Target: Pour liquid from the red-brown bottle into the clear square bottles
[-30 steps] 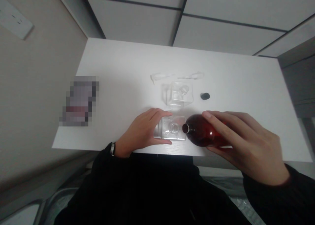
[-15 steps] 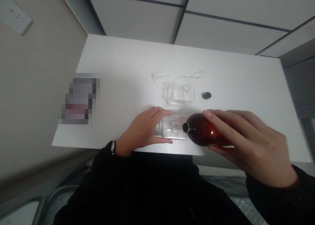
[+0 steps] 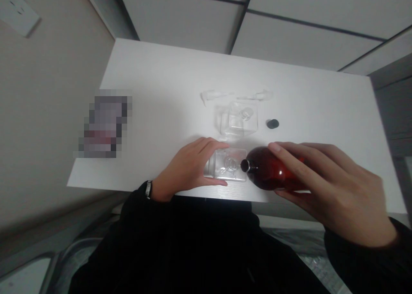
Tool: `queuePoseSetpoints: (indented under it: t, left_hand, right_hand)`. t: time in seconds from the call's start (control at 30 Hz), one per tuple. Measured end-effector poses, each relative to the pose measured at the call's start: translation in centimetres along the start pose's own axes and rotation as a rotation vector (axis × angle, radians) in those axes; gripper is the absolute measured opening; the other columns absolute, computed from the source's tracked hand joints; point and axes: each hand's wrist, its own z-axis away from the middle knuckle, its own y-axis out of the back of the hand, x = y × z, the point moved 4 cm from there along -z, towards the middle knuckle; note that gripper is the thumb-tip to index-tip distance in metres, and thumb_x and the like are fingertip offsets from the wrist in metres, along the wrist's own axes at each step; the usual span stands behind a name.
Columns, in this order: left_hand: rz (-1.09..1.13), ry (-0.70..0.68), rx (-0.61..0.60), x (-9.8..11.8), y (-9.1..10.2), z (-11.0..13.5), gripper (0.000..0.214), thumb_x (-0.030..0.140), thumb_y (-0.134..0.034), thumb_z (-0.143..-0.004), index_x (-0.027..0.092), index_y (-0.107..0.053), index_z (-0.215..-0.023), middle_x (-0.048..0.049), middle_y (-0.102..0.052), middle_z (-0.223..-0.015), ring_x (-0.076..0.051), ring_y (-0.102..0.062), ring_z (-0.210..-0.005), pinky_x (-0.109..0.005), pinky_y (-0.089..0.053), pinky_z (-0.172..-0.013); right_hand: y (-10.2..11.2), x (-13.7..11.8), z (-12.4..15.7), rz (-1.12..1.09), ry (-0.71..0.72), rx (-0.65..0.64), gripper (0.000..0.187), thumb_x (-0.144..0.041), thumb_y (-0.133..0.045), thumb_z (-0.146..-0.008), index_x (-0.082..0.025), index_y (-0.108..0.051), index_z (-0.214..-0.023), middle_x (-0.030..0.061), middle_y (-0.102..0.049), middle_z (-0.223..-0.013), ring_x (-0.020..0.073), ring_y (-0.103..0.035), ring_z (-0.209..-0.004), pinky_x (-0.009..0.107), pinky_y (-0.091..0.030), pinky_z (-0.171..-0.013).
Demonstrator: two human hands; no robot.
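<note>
White tabletop [image 3: 167,71] fills our view, with a beige wall [image 3: 45,126] and a wall socket [image 3: 17,10] to the left and grey square panels [image 3: 305,32] beyond. Our left hand [image 3: 188,167] grasps a clear square container [image 3: 230,165] lying near the table's front edge, fingers along one side, thumb along the other. Our right hand [image 3: 334,186] wraps a dark red bottle [image 3: 270,169], held on its side, its neck just beside the container. Farther back sit a second clear container [image 3: 240,120], a small black cap [image 3: 273,123] and two thin clear pieces [image 3: 236,95]. A pixelated object [image 3: 106,126] lies at left.
</note>
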Motion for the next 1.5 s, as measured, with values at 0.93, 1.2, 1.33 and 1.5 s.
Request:
queuePoseSetpoints:
  t: [0.93,1.2,1.33,1.5]
  left_hand:
    - [0.017,-0.008,0.002,-0.03,-0.1,0.11,0.077,0.057,-0.088,-0.083,0.018,-0.058,-0.142,-0.0134,-0.071,-0.129,-0.031,-0.069,-0.117,-0.047,-0.057,-0.102]
    - [0.016,0.004,-0.005,0.03,0.02,0.09,0.078,0.057,-0.089,-0.081,0.017,-0.058,-0.141,-0.0135,-0.072,-0.129,-0.031,-0.069,-0.117,-0.047,-0.057,-0.102]
    - [0.012,0.011,-0.009,0.04,-0.02,0.03,0.079,0.056,-0.09,-0.081,0.018,-0.057,-0.141,-0.013,-0.072,-0.129,-0.031,-0.069,-0.118,-0.046,-0.057,-0.103]
    - [0.005,-0.01,0.002,0.02,-0.08,0.09,0.078,0.057,-0.089,-0.082,0.018,-0.056,-0.142,-0.0128,-0.071,-0.129,-0.03,-0.069,-0.117,-0.045,-0.057,-0.101]
  right_hand:
    - [0.12,-0.14,-0.24,-0.02,-0.035,0.007,0.093,-0.022,-0.076,-0.096,-0.025,-0.024,-0.173,0.0094,-0.078,-0.127,0.0283,-0.071,-0.099,0.037,-0.053,-0.069]
    - [0.11,-0.06,-0.23,-0.012,-0.013,0.009,0.093,-0.022,-0.078,-0.094,-0.022,-0.027,-0.172,0.0106,-0.078,-0.127,0.0291,-0.07,-0.1,0.038,-0.055,-0.07]
    - [0.11,-0.02,-0.29,-0.01,0.003,0.002,0.093,-0.024,-0.077,-0.095,-0.021,-0.026,-0.173,0.0109,-0.078,-0.127,0.0279,-0.071,-0.1,0.037,-0.056,-0.069]
    - [0.13,0.01,-0.05,-0.005,-0.015,-0.018,0.093,-0.022,-0.078,-0.094,-0.022,-0.027,-0.172,0.0104,-0.077,-0.13,0.0283,-0.07,-0.102,0.038,-0.056,-0.07]
